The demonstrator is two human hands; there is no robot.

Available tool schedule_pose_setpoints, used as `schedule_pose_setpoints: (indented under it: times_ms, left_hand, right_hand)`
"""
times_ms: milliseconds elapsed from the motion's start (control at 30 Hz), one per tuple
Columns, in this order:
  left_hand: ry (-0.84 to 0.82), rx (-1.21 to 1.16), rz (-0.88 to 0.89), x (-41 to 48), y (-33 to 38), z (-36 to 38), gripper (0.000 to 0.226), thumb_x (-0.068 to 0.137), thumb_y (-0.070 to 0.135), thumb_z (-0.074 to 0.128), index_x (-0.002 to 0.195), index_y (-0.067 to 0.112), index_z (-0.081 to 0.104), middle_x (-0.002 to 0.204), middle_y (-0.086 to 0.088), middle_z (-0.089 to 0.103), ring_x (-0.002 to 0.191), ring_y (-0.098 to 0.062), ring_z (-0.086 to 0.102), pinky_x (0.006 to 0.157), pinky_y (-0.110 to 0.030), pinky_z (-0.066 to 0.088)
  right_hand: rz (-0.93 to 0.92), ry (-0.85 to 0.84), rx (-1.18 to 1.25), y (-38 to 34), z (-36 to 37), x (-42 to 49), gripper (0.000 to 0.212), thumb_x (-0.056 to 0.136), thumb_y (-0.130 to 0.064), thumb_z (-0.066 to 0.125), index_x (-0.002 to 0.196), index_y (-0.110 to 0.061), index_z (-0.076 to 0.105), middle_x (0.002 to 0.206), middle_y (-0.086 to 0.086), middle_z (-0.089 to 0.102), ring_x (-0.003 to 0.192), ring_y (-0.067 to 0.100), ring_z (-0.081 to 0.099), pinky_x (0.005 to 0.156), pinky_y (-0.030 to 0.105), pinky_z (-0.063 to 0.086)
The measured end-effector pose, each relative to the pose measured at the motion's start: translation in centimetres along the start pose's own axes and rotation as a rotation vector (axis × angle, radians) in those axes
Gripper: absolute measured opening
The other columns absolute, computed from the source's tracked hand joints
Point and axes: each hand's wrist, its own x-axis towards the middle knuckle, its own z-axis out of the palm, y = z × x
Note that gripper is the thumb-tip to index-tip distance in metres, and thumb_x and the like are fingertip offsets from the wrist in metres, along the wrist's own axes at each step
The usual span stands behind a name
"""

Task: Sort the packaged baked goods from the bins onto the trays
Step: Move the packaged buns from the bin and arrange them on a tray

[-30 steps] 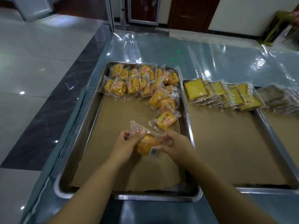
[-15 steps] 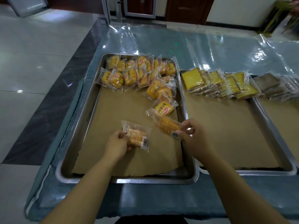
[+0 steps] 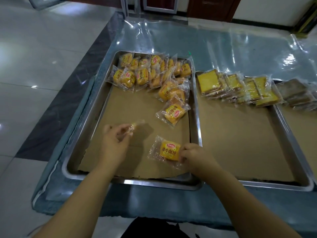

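My left hand (image 3: 115, 141) grips a small clear-wrapped bun (image 3: 133, 127), blurred, just above the brown paper of the left steel tray (image 3: 78, 140). My right hand (image 3: 192, 154) pinches the right edge of a yellow-labelled bun packet (image 3: 169, 150) that lies label up near the tray's front right. Several more yellow bun packets (image 3: 147, 74) are heaped along the tray's far side, and one packet (image 3: 173, 113) lies alone by the right wall.
A second steel tray (image 3: 289, 143) to the right holds a row of wrapped yellow cake slices (image 3: 236, 87) at its far end. Darker wrapped slices (image 3: 298, 93) sit on a third tray at the right edge. Shiny plastic sheeting (image 3: 214, 48) covers the table behind.
The two hands, together on one packet a second ago, have drawn apart. The right hand has turned its packet label up and lowered it onto the paper; the left hand moved its bun left.
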Motion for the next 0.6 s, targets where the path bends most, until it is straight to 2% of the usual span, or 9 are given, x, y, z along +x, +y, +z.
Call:
schedule_pose_setpoints:
  times_ms: [67, 167, 233, 333, 433, 500, 600]
  left_hand:
    - [-0.077, 0.089, 0.084, -0.4, 0.1, -0.1, 0.039, 0.081, -0.003, 0.064, 0.092, 0.034, 0.066, 0.096, 0.009, 0.046, 0.080, -0.001, 0.055, 0.072, -0.007, 0.042]
    - [-0.276, 0.309, 0.197, -1.0, -0.6, 0.0, 0.036, 0.079, -0.011, 0.057, 0.098, 0.016, 0.072, 0.100, 0.005, 0.047, 0.092, -0.007, 0.048, 0.084, -0.008, 0.032]
    - [-0.386, 0.400, 0.203, -1.5, -1.2, -0.2, 0.034, 0.081, -0.008, 0.057, 0.103, 0.014, 0.071, 0.110, 0.002, 0.049, 0.099, -0.006, 0.044, 0.085, -0.004, 0.026]
    - [-0.481, 0.487, 0.185, -1.7, -2.0, -0.8, 0.038, 0.080, -0.007, 0.055, 0.106, 0.016, 0.071, 0.123, 0.000, 0.050, 0.109, -0.012, 0.045, 0.091, -0.011, 0.027]
    - [-0.453, 0.589, 0.164, -1.5, -2.2, -1.2, 0.037, 0.079, 0.003, 0.056, 0.111, 0.019, 0.067, 0.126, 0.001, 0.052, 0.107, -0.015, 0.037, 0.092, -0.021, 0.029]
    - [-0.362, 0.591, 0.149, -1.4, -2.0, -1.0, 0.040, 0.082, 0.011, 0.058, 0.120, 0.022, 0.061, 0.124, 0.002, 0.053, 0.100, -0.012, 0.030, 0.088, -0.026, 0.033]
    - [-0.300, 0.583, 0.141, -1.5, -1.2, 0.1, 0.043, 0.090, 0.024, 0.055, 0.132, 0.022, 0.050, 0.131, -0.001, 0.049, 0.107, -0.018, 0.031, 0.091, -0.031, 0.035]
  right_hand:
    - [0.052, 0.010, 0.033, -0.2, -0.2, 0.2, 0.016, 0.088, -0.015, 0.057, 0.101, -0.019, 0.066, 0.116, 0.000, 0.051, 0.106, 0.018, 0.048, 0.088, 0.031, 0.046]
    - [0.124, 0.136, 0.142, -0.7, -0.6, 0.5, 0.022, 0.088, -0.015, 0.054, 0.109, -0.016, 0.062, 0.111, 0.002, 0.053, 0.099, 0.020, 0.051, 0.082, 0.036, 0.049]
    - [0.132, 0.161, 0.170, -1.1, -0.6, 0.7, 0.029, 0.089, -0.023, 0.056, 0.118, -0.018, 0.058, 0.115, 0.002, 0.052, 0.100, 0.018, 0.050, 0.082, 0.034, 0.048]
    - [0.150, 0.112, 0.132, -1.5, 0.0, 0.8, 0.047, 0.088, -0.039, 0.057, 0.132, -0.025, 0.047, 0.124, -0.002, 0.046, 0.110, 0.018, 0.044, 0.088, 0.031, 0.042]
    - [0.152, 0.077, 0.002, -1.9, 0.6, 0.9, 0.051, 0.089, -0.043, 0.054, 0.136, -0.028, 0.042, 0.129, 0.001, 0.043, 0.115, 0.020, 0.040, 0.094, 0.033, 0.038]
    - [0.153, 0.060, -0.043, -2.0, 0.8, 0.9, 0.050, 0.090, -0.037, 0.055, 0.137, -0.027, 0.041, 0.132, 0.003, 0.042, 0.117, 0.021, 0.039, 0.096, 0.035, 0.037]
    - [0.190, 0.057, -0.054, -2.1, 0.7, 1.0, 0.050, 0.088, -0.025, 0.059, 0.135, -0.023, 0.043, 0.131, 0.005, 0.042, 0.117, 0.023, 0.039, 0.096, 0.036, 0.040]
